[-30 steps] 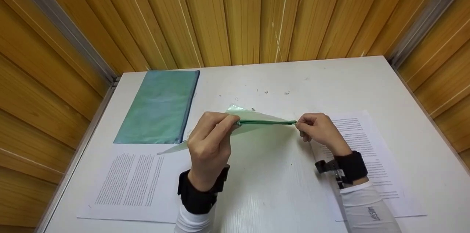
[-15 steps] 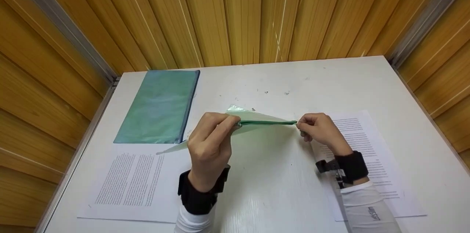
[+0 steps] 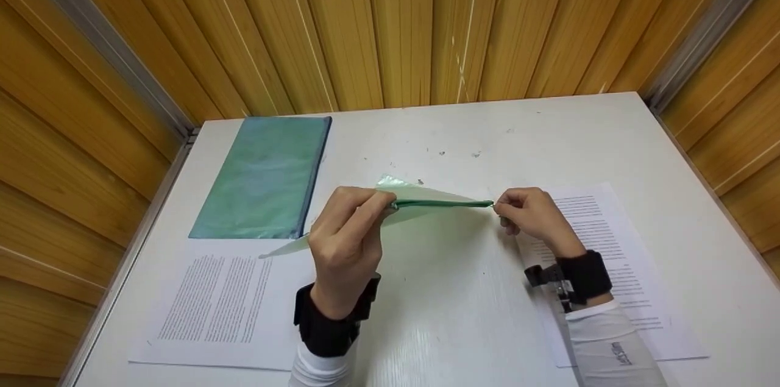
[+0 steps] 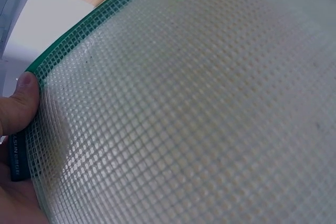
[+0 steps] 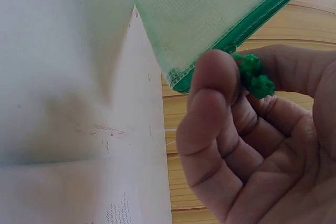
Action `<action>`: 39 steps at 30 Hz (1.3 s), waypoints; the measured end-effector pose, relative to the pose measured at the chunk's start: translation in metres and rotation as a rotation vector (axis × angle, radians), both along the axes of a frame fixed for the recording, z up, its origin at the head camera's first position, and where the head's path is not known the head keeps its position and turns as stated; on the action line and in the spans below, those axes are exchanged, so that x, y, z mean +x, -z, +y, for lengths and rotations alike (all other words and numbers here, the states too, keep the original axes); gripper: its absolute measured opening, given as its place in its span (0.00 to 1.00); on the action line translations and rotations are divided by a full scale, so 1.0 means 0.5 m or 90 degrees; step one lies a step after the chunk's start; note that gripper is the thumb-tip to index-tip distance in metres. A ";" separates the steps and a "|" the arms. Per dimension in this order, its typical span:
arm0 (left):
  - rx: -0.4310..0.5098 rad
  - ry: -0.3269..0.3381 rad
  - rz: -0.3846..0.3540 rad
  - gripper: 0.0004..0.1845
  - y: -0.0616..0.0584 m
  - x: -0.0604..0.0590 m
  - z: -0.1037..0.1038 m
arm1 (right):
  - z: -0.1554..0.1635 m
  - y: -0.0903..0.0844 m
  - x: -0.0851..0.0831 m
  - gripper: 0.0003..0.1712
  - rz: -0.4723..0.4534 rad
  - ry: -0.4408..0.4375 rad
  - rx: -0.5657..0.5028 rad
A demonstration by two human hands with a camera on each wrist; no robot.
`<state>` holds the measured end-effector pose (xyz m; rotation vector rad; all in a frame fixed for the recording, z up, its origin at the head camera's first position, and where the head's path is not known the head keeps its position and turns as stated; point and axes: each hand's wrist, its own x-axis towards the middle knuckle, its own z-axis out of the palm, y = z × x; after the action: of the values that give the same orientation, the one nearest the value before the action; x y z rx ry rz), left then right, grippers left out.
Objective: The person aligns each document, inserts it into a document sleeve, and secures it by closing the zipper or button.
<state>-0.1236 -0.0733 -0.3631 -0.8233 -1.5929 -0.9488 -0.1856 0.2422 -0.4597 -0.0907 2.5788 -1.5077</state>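
Note:
A translucent green mesh zip pouch (image 3: 426,197) is held edge-up above the white table (image 3: 463,314), its green zip edge (image 3: 445,204) running between both hands. My left hand (image 3: 350,234) pinches the pouch's left end; in the left wrist view the thumb (image 4: 20,103) presses the green-trimmed mesh (image 4: 184,108). My right hand (image 3: 527,213) pinches the green zip pull (image 5: 254,74) at the pouch's right end, with the mesh (image 5: 210,14) stretching away from it.
A second blue-green zip pouch (image 3: 265,177) lies flat at the back left. Printed sheets lie on the table, one at front left (image 3: 213,301), one at the right (image 3: 615,253) under my right forearm. Wooden slat walls enclose the table.
My right hand has shifted very slightly to the right; the pouch and the left hand stay as they were.

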 end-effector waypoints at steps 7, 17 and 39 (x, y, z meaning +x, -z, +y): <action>0.000 -0.004 0.002 0.05 -0.001 0.002 0.000 | 0.004 0.007 -0.001 0.12 0.018 0.006 0.019; 0.005 -0.006 -0.008 0.05 -0.003 0.005 -0.002 | 0.008 0.005 -0.003 0.12 0.021 -0.003 0.028; 0.009 -0.015 0.001 0.05 -0.006 0.008 -0.001 | 0.019 0.022 -0.012 0.12 -0.014 -0.002 0.068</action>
<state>-0.1195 -0.0737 -0.3598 -0.7931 -1.5899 -0.9420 -0.1918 0.2514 -0.4709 -0.0650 2.6342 -1.3595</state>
